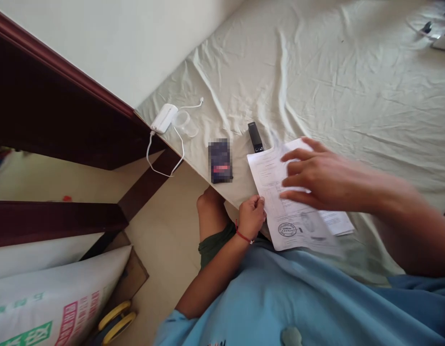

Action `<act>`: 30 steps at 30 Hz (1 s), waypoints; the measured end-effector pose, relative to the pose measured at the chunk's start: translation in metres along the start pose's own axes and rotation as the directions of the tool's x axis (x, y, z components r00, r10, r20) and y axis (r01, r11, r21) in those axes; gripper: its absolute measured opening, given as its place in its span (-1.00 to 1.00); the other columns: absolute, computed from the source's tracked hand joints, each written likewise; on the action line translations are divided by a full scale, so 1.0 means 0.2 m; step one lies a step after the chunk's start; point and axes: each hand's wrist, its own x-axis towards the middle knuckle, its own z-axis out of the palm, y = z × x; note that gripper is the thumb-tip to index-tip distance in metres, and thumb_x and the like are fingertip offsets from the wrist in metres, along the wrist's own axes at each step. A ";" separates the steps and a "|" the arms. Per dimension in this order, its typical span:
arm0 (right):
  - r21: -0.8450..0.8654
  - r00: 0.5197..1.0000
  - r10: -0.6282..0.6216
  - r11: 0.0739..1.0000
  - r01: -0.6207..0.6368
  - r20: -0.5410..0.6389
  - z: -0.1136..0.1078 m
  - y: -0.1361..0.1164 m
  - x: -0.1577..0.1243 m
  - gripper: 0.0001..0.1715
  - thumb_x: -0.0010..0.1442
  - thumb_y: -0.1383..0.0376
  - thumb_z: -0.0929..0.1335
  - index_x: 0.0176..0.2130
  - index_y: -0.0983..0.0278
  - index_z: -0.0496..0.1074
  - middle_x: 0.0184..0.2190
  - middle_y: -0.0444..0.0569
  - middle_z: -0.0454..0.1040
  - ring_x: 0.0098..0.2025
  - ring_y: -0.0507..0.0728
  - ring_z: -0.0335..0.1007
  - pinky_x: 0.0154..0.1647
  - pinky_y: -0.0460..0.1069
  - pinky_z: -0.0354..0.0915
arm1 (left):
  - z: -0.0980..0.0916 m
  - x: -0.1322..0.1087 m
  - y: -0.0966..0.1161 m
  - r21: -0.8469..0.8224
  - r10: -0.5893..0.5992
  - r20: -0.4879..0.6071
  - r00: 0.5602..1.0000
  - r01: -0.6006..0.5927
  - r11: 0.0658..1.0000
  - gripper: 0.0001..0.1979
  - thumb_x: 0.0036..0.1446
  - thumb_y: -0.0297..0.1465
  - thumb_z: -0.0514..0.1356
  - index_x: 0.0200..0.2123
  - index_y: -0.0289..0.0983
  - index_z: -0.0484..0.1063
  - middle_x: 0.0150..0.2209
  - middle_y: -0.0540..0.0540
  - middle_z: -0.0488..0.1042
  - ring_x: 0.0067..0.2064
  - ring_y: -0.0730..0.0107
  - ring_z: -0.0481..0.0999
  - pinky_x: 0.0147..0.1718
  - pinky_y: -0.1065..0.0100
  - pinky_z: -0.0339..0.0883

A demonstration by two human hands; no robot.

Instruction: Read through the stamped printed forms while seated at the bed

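- Two bare hands attend to one thin, white, printed paper sheet (pixel 280 211), which lies on the near side of a broad surface under wrinkled pale grey-green cloth (pixel 333 86); its near end reaches to the blue fabric shirt (pixel 280 288).
- The left hand (pixel 253 214), with a thin red cord bracelet (pixel 245 234) at the wrist, pinches the left edge of the sheet between thumb and curled fingers.
- The right hand (pixel 312 175) is over the far right part of the sheet, fingers loosely spread and gripping nothing that shows; it is blurred, and I cannot tell whether the fingertips touch the paper.
- A round dark printed stamp (pixel 287 229) sits near the sheet's near left corner, lines of text fill the far part, and further white printed paper (pixel 337 222) shows at the right, partly covered by the sheet.
- Just beyond the sheet's far left corner is a slim black oblong device (pixel 255 138); left of that lies a dark flat rectangular object (pixel 220 161), its detail masked by blurring.
- Farther left, a white rounded plastic box (pixel 164 118) with a white cable (pixel 148 156) rests near the edge, just beside a clear plastic cup (pixel 186 124).
- The step in hand looks like handling the sheet: one side held, the other side free.
- As I judge it, the next move calls for a steady left pinch and a light, flat touch from the right, since thin paper creases easily.
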 end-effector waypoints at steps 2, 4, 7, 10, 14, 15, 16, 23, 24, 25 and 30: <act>-0.072 0.978 0.199 0.978 -0.194 0.061 0.06 0.16 -0.12 -0.59 0.47 0.10 0.31 -0.27 0.11 0.70 -0.26 0.02 0.66 0.15 0.41 0.49 0.42 0.56 -0.07 | 0.00 0.00 0.00 0.059 0.034 0.000 0.999 -0.034 0.998 -0.72 0.33 -0.30 0.17 -0.44 -0.27 0.37 -0.66 0.12 0.22 -0.67 0.56 0.20 -0.65 0.46 0.00; -0.136 0.908 0.391 0.918 -0.373 0.151 0.14 0.30 -0.22 -0.67 0.38 0.10 0.36 -0.31 0.09 0.69 -0.29 0.02 0.66 0.06 0.42 0.52 0.35 0.59 0.01 | 0.00 0.00 0.00 0.103 0.073 -0.013 0.997 -0.072 0.992 -0.70 0.29 -0.27 0.15 -0.49 -0.22 0.30 -0.68 0.12 0.21 -0.67 0.54 0.22 -0.65 0.45 0.00; -0.168 0.836 0.530 0.845 -0.508 0.140 0.23 0.42 -0.28 -0.68 0.36 0.06 0.36 -0.17 0.07 0.71 -0.20 0.05 0.68 0.01 0.42 0.55 0.26 0.52 0.13 | 0.00 -0.01 0.01 0.123 0.086 -0.016 0.996 -0.083 0.989 -0.69 0.25 -0.21 0.16 -0.51 -0.21 0.28 -0.69 0.12 0.21 -0.68 0.53 0.24 -0.65 0.46 0.01; -0.186 0.830 0.555 0.823 -0.537 0.060 0.23 0.41 -0.23 -0.60 0.41 0.05 0.31 -0.08 0.13 0.70 -0.19 0.10 0.67 -0.06 0.38 0.56 0.15 0.38 0.26 | 0.00 -0.01 0.02 0.105 0.076 -0.019 0.997 -0.073 0.992 -0.66 0.20 -0.17 0.21 -0.52 -0.21 0.28 -0.69 0.12 0.19 -0.68 0.54 0.23 -0.64 0.47 -0.03; -0.141 0.873 0.487 0.863 -0.484 -0.019 0.23 0.32 -0.06 -0.54 0.48 0.11 0.24 0.06 0.18 0.65 0.02 0.13 0.67 0.05 0.39 0.53 0.02 0.25 0.37 | 0.00 -0.01 0.02 0.058 0.053 -0.018 0.998 -0.052 0.997 -0.66 0.15 -0.14 0.23 -0.52 -0.24 0.32 -0.66 0.12 0.20 -0.68 0.58 0.20 -0.65 0.47 -0.07; -0.118 0.895 0.444 0.887 -0.447 -0.052 0.25 0.30 -0.02 -0.51 0.50 0.14 0.22 0.14 0.19 0.62 0.12 0.13 0.63 0.13 0.39 0.50 0.05 0.23 0.38 | 0.00 -0.01 0.02 0.048 0.047 -0.017 0.999 -0.046 0.998 -0.66 0.14 -0.13 0.23 -0.51 -0.25 0.34 -0.65 0.12 0.21 -0.69 0.59 0.19 -0.65 0.47 -0.07; -0.100 0.914 0.400 0.909 -0.405 -0.070 0.28 0.29 0.02 -0.49 0.51 0.16 0.20 0.21 0.20 0.59 0.21 0.13 0.59 0.20 0.39 0.47 0.08 0.22 0.38 | 0.00 -0.01 0.03 0.041 0.041 -0.016 0.999 -0.040 0.998 -0.66 0.13 -0.13 0.24 -0.50 -0.26 0.37 -0.64 0.11 0.23 -0.69 0.59 0.19 -0.65 0.47 -0.07; -0.040 0.919 0.394 0.918 -0.395 -0.019 0.40 0.37 0.08 -0.53 0.49 0.23 0.21 0.10 0.22 0.64 0.21 0.10 0.58 0.23 0.39 0.41 0.17 0.23 0.38 | -0.01 -0.02 0.05 -0.028 -0.028 -0.018 0.999 0.028 0.999 -0.56 0.00 -0.02 0.35 -0.50 -0.29 0.39 -0.61 0.10 0.26 -0.68 0.65 0.16 -0.67 0.47 -0.11; -0.025 0.904 0.425 0.904 -0.427 -0.042 0.40 0.39 0.08 -0.52 0.50 0.21 0.20 0.12 0.21 0.63 0.21 0.11 0.58 0.24 0.39 0.40 0.17 0.23 0.38 | -0.01 -0.02 0.06 -0.046 -0.054 -0.013 0.998 0.053 0.998 -0.53 -0.04 0.00 0.38 -0.49 -0.30 0.40 -0.60 0.10 0.27 -0.68 0.66 0.15 -0.66 0.47 -0.12; -0.014 0.881 0.469 0.882 -0.470 -0.061 0.39 0.41 0.07 -0.52 0.50 0.20 0.20 0.14 0.21 0.62 0.21 0.12 0.57 0.24 0.40 0.39 0.17 0.24 0.37 | -0.01 -0.03 0.07 -0.064 -0.084 -0.007 0.996 0.083 0.994 -0.50 -0.09 0.02 0.41 -0.49 -0.30 0.41 -0.60 0.11 0.26 -0.68 0.68 0.14 -0.66 0.48 -0.14; 0.027 0.623 0.779 0.626 -0.779 -0.072 0.34 0.45 -0.03 -0.44 0.47 0.05 0.25 0.28 0.19 0.50 0.19 0.24 0.55 0.15 0.47 0.48 0.03 0.29 0.40 | -0.02 -0.05 0.12 -0.144 -0.225 0.029 0.974 0.227 0.963 -0.37 -0.31 0.08 0.53 -0.51 -0.32 0.40 -0.62 0.15 0.22 -0.68 0.74 0.08 -0.65 0.50 -0.20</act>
